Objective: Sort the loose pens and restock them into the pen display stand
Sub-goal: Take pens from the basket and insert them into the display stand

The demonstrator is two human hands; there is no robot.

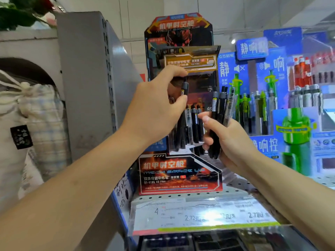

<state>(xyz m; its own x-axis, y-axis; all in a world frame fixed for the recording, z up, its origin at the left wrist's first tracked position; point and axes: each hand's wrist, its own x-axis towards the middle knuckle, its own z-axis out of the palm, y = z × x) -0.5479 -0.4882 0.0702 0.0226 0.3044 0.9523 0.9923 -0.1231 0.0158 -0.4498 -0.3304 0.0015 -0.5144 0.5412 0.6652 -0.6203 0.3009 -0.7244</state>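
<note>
At frame centre, a black-and-orange pen display stand (178, 109) printed "MECH SPACE" with Chinese characters on its header and again on its front panel, the latter also reading "OS-0185". Standing on a perforated white shelf (233, 187) whose front edge carries a price strip (203, 217) marked "4" and "2.72". Just right of it, nearly touching, a blue display (262, 84) with large white Chinese lettering and green pens; further right, red and grey pens in another rack, blurred. Tight against the stand's left side, a grey perforated upright panel (90, 78), leaving little room there; open space only in front of the stand, toward the viewer. At left of frame, a pale drawstring cloth bag (34, 109) with a small black label, its writing too small to read. Left hand (155, 109) raised in front of the stand's middle tier, thumb and fingertips pinching a single black pen (184, 88) upright by its grey upper end, just below the stand's gold label card. Right hand (228, 138) lower and to the right, apart from the left, fingers curled round a bundle of loose pens (220, 113), black and clear-bodied, tips rising in front of the gap between the two displays. More black pens (194, 124) already upright in the stand's lower tier, between the two hands.
</note>
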